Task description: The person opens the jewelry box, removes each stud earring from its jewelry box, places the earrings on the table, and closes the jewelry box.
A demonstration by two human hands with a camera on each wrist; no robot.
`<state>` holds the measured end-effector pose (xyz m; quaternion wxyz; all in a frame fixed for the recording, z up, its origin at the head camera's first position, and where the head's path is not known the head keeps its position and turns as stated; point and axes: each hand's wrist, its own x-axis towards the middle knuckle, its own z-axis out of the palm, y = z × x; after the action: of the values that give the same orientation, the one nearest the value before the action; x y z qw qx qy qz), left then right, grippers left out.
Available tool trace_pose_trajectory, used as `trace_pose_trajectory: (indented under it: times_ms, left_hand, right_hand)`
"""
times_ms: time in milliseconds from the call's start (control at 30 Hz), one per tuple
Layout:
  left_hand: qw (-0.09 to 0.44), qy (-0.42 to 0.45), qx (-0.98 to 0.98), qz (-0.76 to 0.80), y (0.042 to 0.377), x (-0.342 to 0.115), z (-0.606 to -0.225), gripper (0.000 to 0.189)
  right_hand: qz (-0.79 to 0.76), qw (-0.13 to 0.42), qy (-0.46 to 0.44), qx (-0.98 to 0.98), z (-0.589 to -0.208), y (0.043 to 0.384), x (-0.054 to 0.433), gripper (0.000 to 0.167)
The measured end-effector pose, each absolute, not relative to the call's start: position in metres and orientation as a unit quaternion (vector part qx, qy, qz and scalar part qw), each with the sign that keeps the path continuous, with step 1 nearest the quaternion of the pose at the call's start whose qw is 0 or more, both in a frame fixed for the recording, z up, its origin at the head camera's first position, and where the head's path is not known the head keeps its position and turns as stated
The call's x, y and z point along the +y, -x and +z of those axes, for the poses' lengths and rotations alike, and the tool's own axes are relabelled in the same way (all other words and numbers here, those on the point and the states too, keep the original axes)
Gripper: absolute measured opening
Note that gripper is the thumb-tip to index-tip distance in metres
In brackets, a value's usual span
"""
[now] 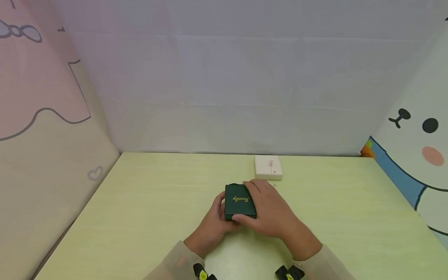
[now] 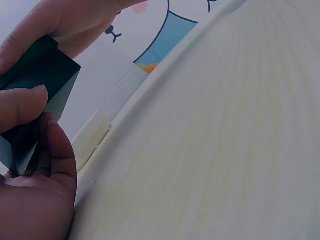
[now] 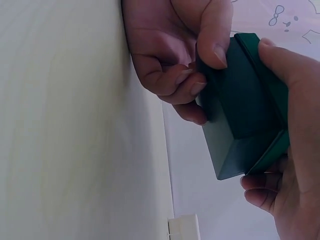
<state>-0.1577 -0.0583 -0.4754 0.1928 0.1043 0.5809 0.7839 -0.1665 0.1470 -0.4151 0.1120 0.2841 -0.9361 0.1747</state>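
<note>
A dark green jewelry box [image 1: 235, 209], its top lettered "Jewelry" in gold, is held between both hands over the table. My left hand [image 1: 214, 223] grips its left side and lower part; in the left wrist view the thumb [image 2: 22, 107] presses one face while curled fingers reach beneath. From the right, my right hand [image 1: 273, 212] spans the lid, fingers at the far edge and thumb at the near edge. A seam between lid and base shows on the green box [image 3: 245, 95] in the right wrist view. The inside of the box is hidden.
Beyond the hands, a small white box [image 1: 266, 168] with a pink print lies near the back of the pale yellow-green table [image 1: 157, 186]. A plain light backdrop [image 1: 224, 97] stands behind the table, with cartoon-printed panels at both sides.
</note>
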Motion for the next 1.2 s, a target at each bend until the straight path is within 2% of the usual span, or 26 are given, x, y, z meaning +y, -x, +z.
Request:
trace_pose_trajectory:
  times_ms: [1200]
  left_hand:
    - [0.205,-0.109,0.577,0.783,0.1577,-0.0602,-0.4745,0.105]
  right_hand:
    - [0.205,0.123,-0.268,-0.933,-0.4077,0.1659,0.1505,0.09]
